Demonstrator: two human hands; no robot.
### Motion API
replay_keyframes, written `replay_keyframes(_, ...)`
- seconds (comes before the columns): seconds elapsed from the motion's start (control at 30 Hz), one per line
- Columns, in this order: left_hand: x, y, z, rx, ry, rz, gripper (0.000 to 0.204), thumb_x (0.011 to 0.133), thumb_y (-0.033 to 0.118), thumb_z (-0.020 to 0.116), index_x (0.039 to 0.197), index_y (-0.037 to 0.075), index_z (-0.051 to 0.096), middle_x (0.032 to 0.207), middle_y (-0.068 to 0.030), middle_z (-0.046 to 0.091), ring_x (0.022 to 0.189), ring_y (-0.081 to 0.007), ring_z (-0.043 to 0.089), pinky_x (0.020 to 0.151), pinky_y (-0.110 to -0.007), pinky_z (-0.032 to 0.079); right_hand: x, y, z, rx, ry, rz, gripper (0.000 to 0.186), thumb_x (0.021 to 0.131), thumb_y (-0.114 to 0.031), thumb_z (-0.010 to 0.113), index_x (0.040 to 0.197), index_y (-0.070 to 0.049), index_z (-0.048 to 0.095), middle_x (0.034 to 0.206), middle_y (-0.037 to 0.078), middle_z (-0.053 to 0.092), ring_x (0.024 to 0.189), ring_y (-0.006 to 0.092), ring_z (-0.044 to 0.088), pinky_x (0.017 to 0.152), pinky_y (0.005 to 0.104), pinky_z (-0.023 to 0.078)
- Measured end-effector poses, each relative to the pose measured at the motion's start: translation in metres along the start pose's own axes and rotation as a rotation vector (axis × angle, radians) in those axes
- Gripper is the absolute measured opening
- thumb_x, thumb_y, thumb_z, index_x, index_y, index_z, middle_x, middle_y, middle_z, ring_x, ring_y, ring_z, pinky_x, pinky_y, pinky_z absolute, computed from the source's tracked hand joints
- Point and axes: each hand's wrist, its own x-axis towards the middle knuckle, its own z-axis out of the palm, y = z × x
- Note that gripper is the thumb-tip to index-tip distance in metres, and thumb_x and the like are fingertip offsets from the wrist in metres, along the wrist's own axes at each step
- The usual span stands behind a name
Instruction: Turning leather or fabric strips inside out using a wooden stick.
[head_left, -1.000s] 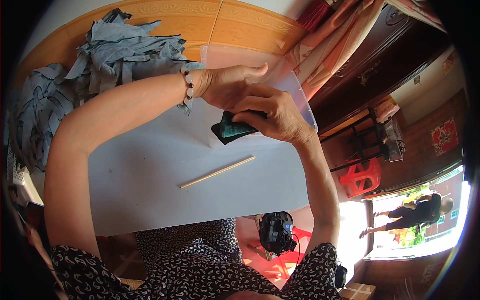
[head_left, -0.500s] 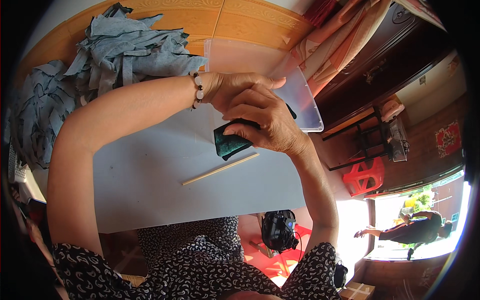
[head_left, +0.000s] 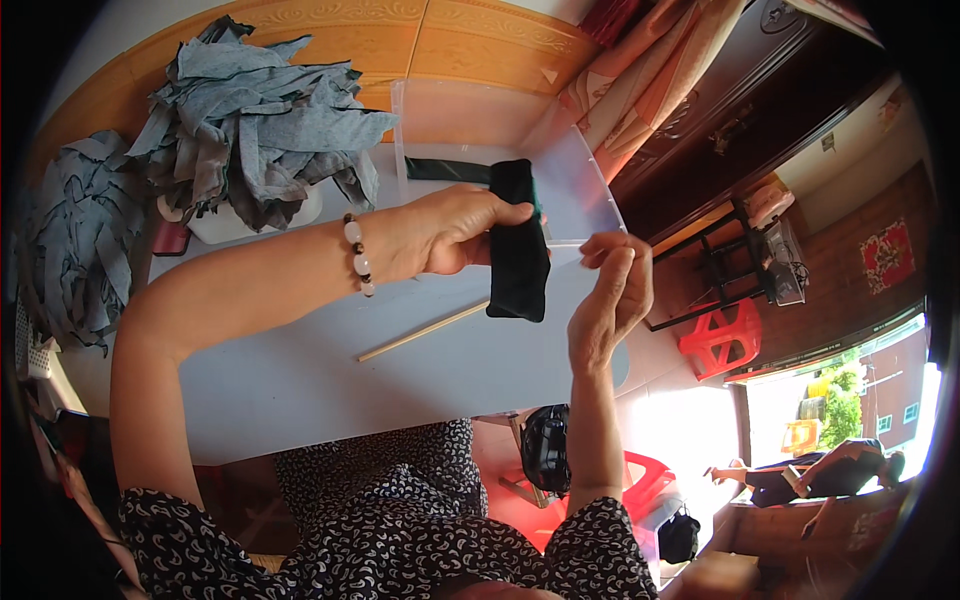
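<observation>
A dark green velvety piece of fabric (head_left: 518,265), like a flat tube or folded strip, hangs over the middle of the table. My left hand (head_left: 468,225) grips its left side, thumb on top. To the right of the fabric and apart from it is my right hand (head_left: 612,295), thumb and fingers drawn together in a pinch. Whatever is between those fingertips is too small to make out. Below the fabric a thin pale wooden stick (head_left: 420,333) lies on the grey tabletop (head_left: 300,370). Another dark green strip (head_left: 448,171) lies in the clear plastic bin (head_left: 470,112) behind.
Grey-blue fabric strips (head_left: 265,120) are heaped at the back left, with a second heap (head_left: 85,230) beside them. A red plastic stool (head_left: 720,340) and a black rack (head_left: 715,255) stand to the right. Beyond, a person (head_left: 835,470) is in the bright doorway.
My hands, together on the fabric before, have separated. The right one has let go and moved right and down. The fabric now hangs upright from my left hand.
</observation>
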Motion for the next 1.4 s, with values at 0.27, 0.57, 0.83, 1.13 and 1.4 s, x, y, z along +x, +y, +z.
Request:
replay_keyframes(0.27, -0.04, -0.025, 0.008, -0.124, 0.112, 0.287, 0.039, 0.097, 0.027, 0.062, 0.129, 0.006, 0.053, 0.123, -0.004, 0.064, 0.108, -0.0228, 0.066, 0.096, -0.04, 0.055, -0.093, -0.022, 0.0, 0.415, -0.029, 0.346, 0.07, 0.092, -0.058, 0.057, 0.13, -0.001, 0.041, 0.133, 0.016, 0.048, 0.114, 0.0222, 0.049, 0.089, 0.0386, 0.049)
replay_keyframes(0.57, -0.071, -0.058, 0.027, 0.065, 0.109, 0.627, 0.041, 0.097, 0.027, 0.061, 0.133, 0.01, 0.05, 0.13, -0.0041, 0.059, 0.105, -0.0216, 0.066, 0.089, -0.037, 0.057, -0.106, -0.038, 0.021, 0.458, -0.075, 0.605, 0.029, 0.093, -0.014, 0.069, 0.113, 0.003, 0.057, 0.096, 0.004, 0.064, 0.078, 0.0082, 0.059, 0.068, 0.0223, 0.047)
replay_keyframes(0.83, -0.086, -0.059, 0.02, 0.028, 0.017, 0.576, 0.036, 0.099, 0.025, 0.059, 0.13, 0.008, 0.054, 0.129, -0.0056, 0.06, 0.105, -0.0225, 0.066, 0.088, -0.037, 0.057, -0.117, -0.033, 0.007, 0.601, -0.359, 0.638, 0.034, 0.094, -0.01, 0.064, 0.123, 0.004, 0.053, 0.111, 0.01, 0.064, 0.102, 0.0161, 0.061, 0.093, 0.0314, 0.047)
replay_keyframes(1.13, -0.098, -0.058, 0.023, 0.377, -0.142, 0.276, 0.023, 0.094, 0.01, 0.064, 0.114, -0.001, 0.058, 0.099, -0.0084, 0.067, 0.081, -0.0175, 0.072, 0.066, -0.029, 0.06, -0.037, -0.022, -0.021, 0.49, -0.585, 0.582, 0.052, 0.093, -0.048, 0.063, 0.107, 0.003, 0.066, 0.098, 0.01, 0.067, 0.092, 0.0184, 0.061, 0.085, 0.0343, 0.048)
replay_keyframes(1.4, -0.095, -0.057, 0.005, 0.428, -0.095, 0.096, 0.028, 0.094, 0.018, 0.067, 0.113, 0.0, 0.06, 0.097, -0.0105, 0.07, 0.078, -0.0169, 0.071, 0.069, -0.029, 0.059, -0.032, -0.022, -0.016, 0.432, -0.271, 0.563, 0.021, 0.091, -0.02, 0.07, 0.1, -0.001, 0.071, 0.08, 0.001, 0.068, 0.07, 0.0082, 0.058, 0.063, 0.0242, 0.047)
